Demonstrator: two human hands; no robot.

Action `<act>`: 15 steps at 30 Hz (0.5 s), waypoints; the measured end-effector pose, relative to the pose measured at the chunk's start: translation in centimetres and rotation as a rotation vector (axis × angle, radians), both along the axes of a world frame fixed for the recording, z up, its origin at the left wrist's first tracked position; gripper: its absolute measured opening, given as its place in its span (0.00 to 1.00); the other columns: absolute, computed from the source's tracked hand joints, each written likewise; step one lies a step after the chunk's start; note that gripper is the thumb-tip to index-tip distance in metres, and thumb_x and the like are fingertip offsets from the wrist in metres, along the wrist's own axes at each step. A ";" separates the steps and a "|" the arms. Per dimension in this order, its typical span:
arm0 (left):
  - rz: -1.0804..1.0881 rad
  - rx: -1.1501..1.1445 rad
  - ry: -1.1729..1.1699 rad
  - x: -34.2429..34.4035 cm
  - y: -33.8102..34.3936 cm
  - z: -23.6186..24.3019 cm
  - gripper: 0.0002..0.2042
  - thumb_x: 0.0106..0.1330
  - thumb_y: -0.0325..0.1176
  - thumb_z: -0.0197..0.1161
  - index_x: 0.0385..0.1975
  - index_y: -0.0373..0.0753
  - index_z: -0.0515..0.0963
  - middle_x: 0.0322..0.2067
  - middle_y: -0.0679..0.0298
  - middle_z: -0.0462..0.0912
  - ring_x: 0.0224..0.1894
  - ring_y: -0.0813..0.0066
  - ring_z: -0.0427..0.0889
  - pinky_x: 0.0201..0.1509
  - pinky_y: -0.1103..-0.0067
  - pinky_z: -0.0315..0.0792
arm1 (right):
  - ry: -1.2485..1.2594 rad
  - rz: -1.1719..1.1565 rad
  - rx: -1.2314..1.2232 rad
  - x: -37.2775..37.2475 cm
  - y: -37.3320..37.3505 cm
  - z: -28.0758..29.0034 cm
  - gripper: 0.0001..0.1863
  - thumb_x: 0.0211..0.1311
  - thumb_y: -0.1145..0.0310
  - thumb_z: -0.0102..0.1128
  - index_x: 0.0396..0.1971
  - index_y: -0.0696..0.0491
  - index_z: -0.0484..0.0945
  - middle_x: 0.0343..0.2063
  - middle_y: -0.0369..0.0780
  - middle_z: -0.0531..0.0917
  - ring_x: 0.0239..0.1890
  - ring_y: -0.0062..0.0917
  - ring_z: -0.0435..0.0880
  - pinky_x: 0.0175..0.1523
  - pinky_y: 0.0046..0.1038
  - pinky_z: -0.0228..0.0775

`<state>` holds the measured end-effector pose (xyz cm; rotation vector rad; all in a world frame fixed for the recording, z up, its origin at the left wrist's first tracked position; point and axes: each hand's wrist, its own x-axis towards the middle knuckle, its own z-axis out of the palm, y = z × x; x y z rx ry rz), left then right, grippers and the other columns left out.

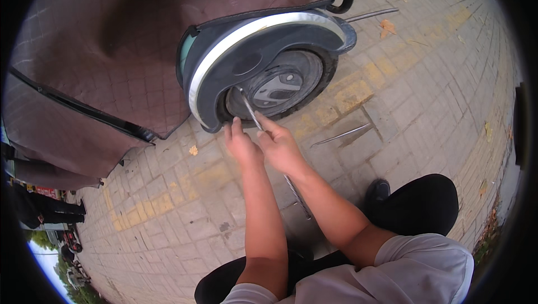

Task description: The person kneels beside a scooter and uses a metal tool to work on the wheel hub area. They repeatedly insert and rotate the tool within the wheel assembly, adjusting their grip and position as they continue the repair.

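At the centre of the frame, our right hand (278, 146) grips a metal rod (249, 104), its tip at the wheel (280, 86) just above. Our left hand (244, 146) is close beside; whether it pinches anything we cannot tell. Another rod (343, 134) lies on the paving (417, 147), right of centre.

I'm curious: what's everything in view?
Wheel: one, black and grey, upper centre
Mudguard: one, grey and silver, above wheel
Quilted cover: one, brown, upper left
Metal rod: one, silver, at wheel
Rod section: one, silver, lower centre, possibly same rod
Paving bricks: many, grey, yellow, ground
Loose rod: one, silver, on bricks
Leaves: several, orange, ground
Bystander: one, dark clothes, left edge
Left hand: one, bare, near wheel
Right hand: one, bare, gripping metal rod
Shirt: one, pale, bottom
Trousers: one, black, bottom
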<state>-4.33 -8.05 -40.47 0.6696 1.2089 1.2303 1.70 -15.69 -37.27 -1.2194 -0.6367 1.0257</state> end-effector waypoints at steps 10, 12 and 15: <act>-0.012 0.011 -0.027 0.2 0.4 0.4 0.32 0.63 0.32 0.58 0.63 0.20 0.56 0.58 0.51 0.68 0.58 0.67 0.65 0.63 0.76 0.56 | 0.113 -0.011 -0.047 0.0 0.0 1.1 0.24 0.65 0.76 0.47 0.63 0.52 0.66 0.16 0.27 0.68 0.13 0.09 0.60 0.17 0.17 0.55; -0.014 0.011 -0.022 0.2 0.4 0.3 0.32 0.63 0.32 0.58 0.63 0.21 0.56 0.55 0.52 0.69 0.56 0.68 0.66 0.61 0.77 0.57 | 0.170 -0.001 -0.029 0.1 0.0 1.1 0.25 0.64 0.77 0.46 0.62 0.57 0.66 0.18 0.29 0.71 0.17 0.09 0.63 0.21 0.17 0.58; -0.010 0.011 -0.018 0.1 0.4 0.5 0.23 0.63 0.33 0.58 0.53 0.28 0.61 0.45 0.62 0.70 0.45 0.76 0.66 0.49 0.80 0.57 | 0.289 0.013 -0.022 0.3 -0.1 1.4 0.25 0.64 0.77 0.45 0.62 0.58 0.65 0.19 0.29 0.71 0.17 0.09 0.64 0.20 0.18 0.58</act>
